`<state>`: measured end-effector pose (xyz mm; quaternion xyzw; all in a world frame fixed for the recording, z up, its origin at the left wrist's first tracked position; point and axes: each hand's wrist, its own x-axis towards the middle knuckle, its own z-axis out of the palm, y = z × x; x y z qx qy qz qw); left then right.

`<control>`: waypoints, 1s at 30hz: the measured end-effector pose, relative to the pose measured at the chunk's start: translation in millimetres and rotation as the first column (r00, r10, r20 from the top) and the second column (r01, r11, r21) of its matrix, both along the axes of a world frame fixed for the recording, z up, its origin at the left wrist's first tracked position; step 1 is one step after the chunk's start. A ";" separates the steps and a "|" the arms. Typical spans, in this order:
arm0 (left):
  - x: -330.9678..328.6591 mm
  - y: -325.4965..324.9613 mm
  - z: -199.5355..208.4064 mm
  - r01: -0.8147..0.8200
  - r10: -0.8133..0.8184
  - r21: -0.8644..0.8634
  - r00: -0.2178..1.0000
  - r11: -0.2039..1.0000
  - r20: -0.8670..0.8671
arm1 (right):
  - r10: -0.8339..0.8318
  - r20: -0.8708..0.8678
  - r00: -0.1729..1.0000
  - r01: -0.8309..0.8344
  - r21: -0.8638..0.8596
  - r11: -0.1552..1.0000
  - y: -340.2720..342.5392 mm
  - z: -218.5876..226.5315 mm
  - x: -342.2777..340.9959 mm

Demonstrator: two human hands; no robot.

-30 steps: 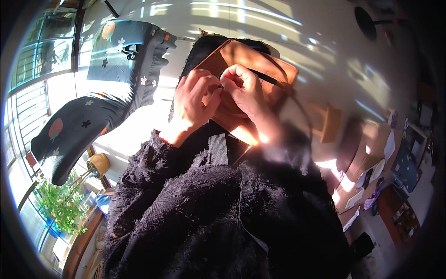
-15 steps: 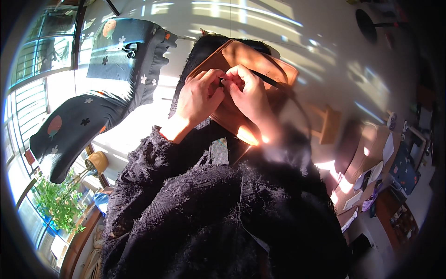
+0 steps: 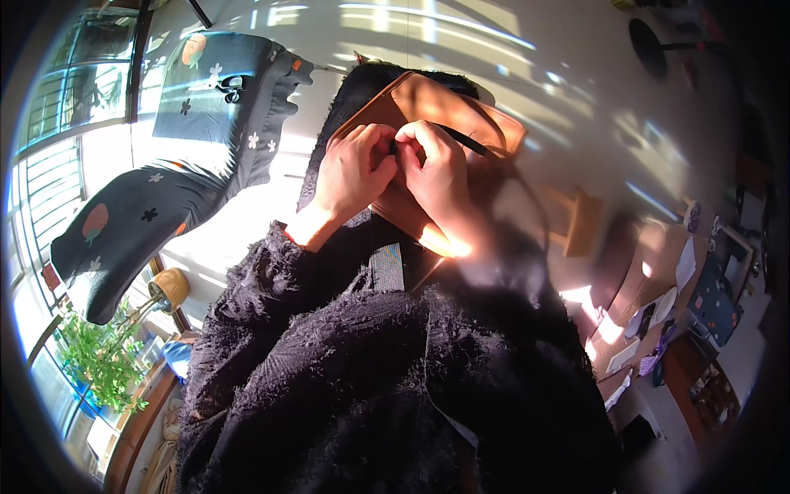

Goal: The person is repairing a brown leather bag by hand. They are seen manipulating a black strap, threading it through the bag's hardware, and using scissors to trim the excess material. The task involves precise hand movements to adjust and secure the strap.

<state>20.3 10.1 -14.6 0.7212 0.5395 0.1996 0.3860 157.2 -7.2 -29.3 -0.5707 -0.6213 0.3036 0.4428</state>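
"What sits in the middle?"

"A bag (image 3: 490,123), on the wearer's lap (image 3: 355,87). The left hand (image 3: 355,169) and right hand (image 3: 436,169) are side by side over it, and a strap (image 3: 471,143) runs across its far right part."

"And to the left?"

"A covered seat (image 3: 197,123), with a window (image 3: 74,103) beyond it at the far left. A plant (image 3: 107,354) stands nearer, below the seat's near end."

"The right?"

"A wooden stool (image 3: 584,222) on the floor (image 3: 568,90), then papers (image 3: 688,260) farther right."

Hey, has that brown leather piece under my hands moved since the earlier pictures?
No, not visibly: the brown leather piece lies in the same place to the right of the patterned cover, with no clear shift against it.
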 end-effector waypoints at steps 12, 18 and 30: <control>4.8 14.3 -10.1 0.043 -0.041 0.036 0.998 0.998 -0.053 | -0.042 0.050 0.998 0.040 0.029 0.999 1.8 -9.9 3.5; 9.3 15.8 -19.6 0.005 -0.002 0.122 1.000 0.993 -0.024 | -0.077 0.001 0.997 0.077 -0.048 0.996 1.0 -19.9 4.8; 15.1 15.7 -20.8 -0.068 0.063 0.118 0.997 0.991 0.043 | -0.116 -0.016 0.993 0.114 -0.109 0.988 0.2 -30.4 6.0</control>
